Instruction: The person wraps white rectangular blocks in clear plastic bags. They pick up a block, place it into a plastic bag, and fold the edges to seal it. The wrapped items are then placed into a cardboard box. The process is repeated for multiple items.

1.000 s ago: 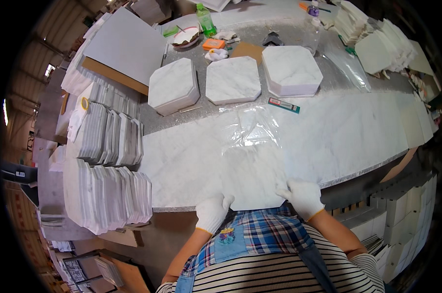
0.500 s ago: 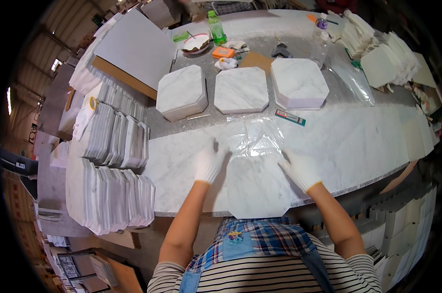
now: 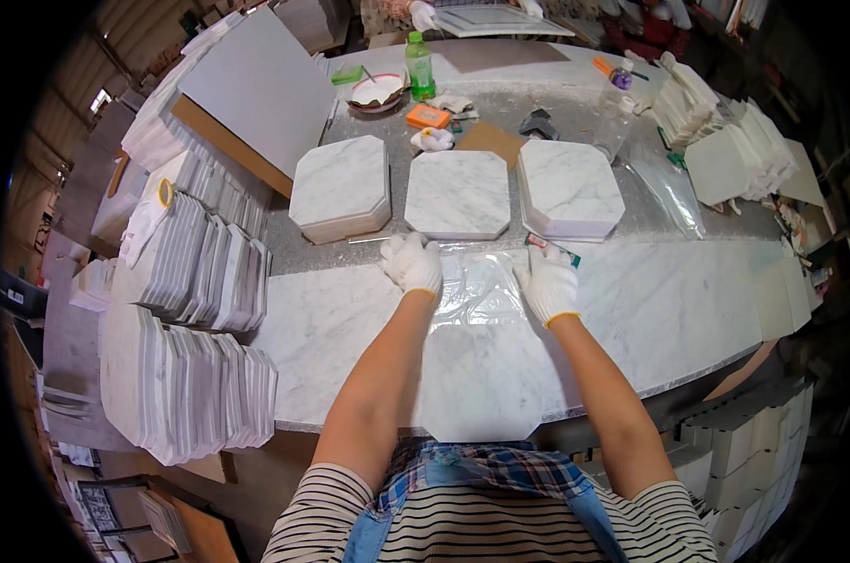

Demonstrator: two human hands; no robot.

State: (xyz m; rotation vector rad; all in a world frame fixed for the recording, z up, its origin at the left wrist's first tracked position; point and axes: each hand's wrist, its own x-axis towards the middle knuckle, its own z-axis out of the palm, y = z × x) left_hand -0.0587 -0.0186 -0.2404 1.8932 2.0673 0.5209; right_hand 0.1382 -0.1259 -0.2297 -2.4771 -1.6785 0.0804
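A: Clear film [image 3: 481, 293], where?
B: Between your hands, crinkled on the marble slab [image 3: 669, 300], just beyond your octagonal tile [image 3: 481, 385].
A: Fingers?
B: Your left hand [image 3: 413, 263]: curled, film's left edge. Your right hand [image 3: 549, 283]: right edge, partly over a green case [image 3: 573, 257]. Film gripped? Can't tell, either hand.
A: Farther out?
B: Three marble pieces [image 3: 458, 193], in a row.

Tile stacks [image 3: 570, 183] ranged across upper center, film [image 3: 478, 289] spread between these and a tile [image 3: 481, 380] laid at lower center, tile rows [image 3: 192, 385] placed at left.
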